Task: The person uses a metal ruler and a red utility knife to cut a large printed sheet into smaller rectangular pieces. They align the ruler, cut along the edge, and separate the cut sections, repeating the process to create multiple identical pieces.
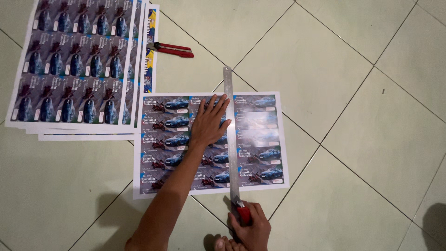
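Hands: I count two, my left hand [208,122] and my right hand [251,227].
Metal rulers: I see one, a long steel ruler [230,135].
Red-handled cutters: I count two, one cutter [242,214] in my right hand's grip and a second cutter [173,49] lying on the floor tiles [353,93].
Single printed sheets: one printed sheet [260,139] lies under my left hand.
Columns on that sheet: I count three.
Rows on that sheet: I count five, so fifteen car pictures.
Stacks of sheets: one stack of printed sheets [74,65]; I cannot tell how many sheets it holds.
Toes: a few show at the bottom edge; I cannot count them.
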